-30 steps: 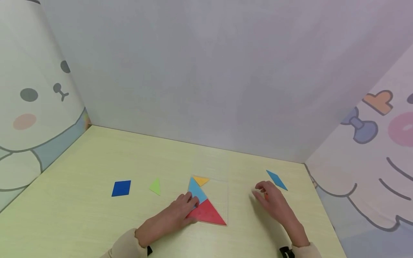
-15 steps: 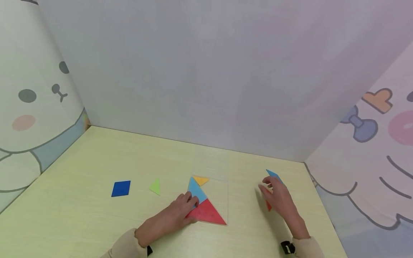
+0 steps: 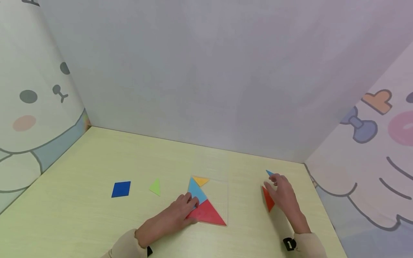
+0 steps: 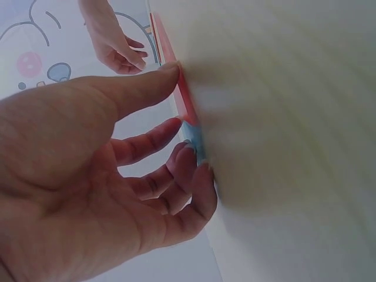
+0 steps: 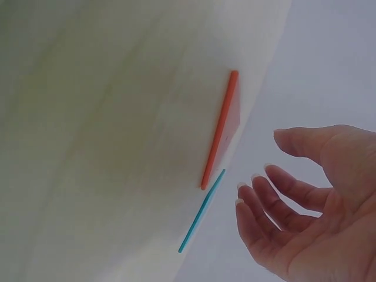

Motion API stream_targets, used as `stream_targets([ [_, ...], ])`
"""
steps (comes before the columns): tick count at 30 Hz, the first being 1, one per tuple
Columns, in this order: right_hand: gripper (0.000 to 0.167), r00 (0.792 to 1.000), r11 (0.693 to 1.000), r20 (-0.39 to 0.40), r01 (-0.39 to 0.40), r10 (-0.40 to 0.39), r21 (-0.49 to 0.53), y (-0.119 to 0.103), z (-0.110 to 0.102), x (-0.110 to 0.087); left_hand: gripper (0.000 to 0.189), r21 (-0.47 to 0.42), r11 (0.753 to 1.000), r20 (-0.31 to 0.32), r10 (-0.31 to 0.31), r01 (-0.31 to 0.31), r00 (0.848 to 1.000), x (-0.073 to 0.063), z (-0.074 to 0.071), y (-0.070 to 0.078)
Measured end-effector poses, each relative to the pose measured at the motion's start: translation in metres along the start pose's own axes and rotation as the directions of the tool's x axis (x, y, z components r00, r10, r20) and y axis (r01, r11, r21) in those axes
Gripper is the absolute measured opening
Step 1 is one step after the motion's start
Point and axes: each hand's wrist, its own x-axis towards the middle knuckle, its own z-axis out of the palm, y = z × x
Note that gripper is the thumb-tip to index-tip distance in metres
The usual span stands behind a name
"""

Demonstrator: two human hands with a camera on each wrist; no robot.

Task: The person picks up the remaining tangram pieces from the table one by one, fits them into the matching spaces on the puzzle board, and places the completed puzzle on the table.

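Observation:
My left hand [image 3: 179, 212] rests at the left side of a clear tray [image 3: 221, 200]. Its thumb lies at the near edge of a red triangle [image 3: 210, 213], while the loosely bent fingertips touch a light blue triangle [image 3: 196, 187] beside it. A small yellow triangle [image 3: 200, 181] sits against the far end of the blue one. My right hand [image 3: 284, 193] hovers with relaxed, spread fingers and holds nothing. Under and beside it lies an orange-red triangle [image 3: 267, 199]. A blue parallelogram [image 3: 269, 172] is mostly covered by that hand in the head view; its edge shows in the right wrist view.
A dark blue four-sided piece [image 3: 120, 189] and a small light green triangle [image 3: 155, 187] lie on the pale table [image 3: 80, 215] to the left of the tray. A plain backdrop [image 3: 206, 89] rises behind the table, with cartoon-printed panels at both sides.
My right hand has moved right and away from me, uncovering the orange-red triangle and covering most of the blue parallelogram. The left hand and the pieces in the tray stay put.

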Motion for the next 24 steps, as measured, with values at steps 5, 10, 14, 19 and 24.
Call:
stream_targets([
  [5, 0.032, 0.999, 0.999, 0.025, -0.047, 0.047, -0.013, 0.005, -0.003, 0.003, 0.033, -0.002, 1.0, 0.002, 0.002, -0.002, 1.0, 0.001, 0.0, 0.001],
  [10, 0.036, 0.996, 0.997, 0.047, -0.078, 0.079, -0.029, 0.008, -0.006, 0.006, 0.034, 0.0, 1.0, 0.007, -0.007, 0.007, 1.0, 0.001, 0.0, 0.002],
  [14, 0.035, 0.995, 0.996, 0.05, -0.082, 0.085, -0.042, 0.01, -0.008, 0.008, 0.034, -0.002, 1.0, 0.006, -0.008, 0.008, 1.0, 0.001, 0.0, 0.002],
  [19, 0.037, 0.993, 0.992, 0.044, -0.103, 0.106, -0.073, 0.011, -0.01, 0.012, 0.034, 0.002, 1.0, 0.006, -0.007, 0.007, 1.0, 0.0, 0.0, 0.001],
  [24, 0.038, 0.992, 0.989, 0.043, -0.112, 0.116, -0.096, 0.016, -0.011, 0.016, 0.034, 0.011, 1.0, 0.003, 0.001, -0.001, 1.0, 0.0, 0.002, 0.0],
])
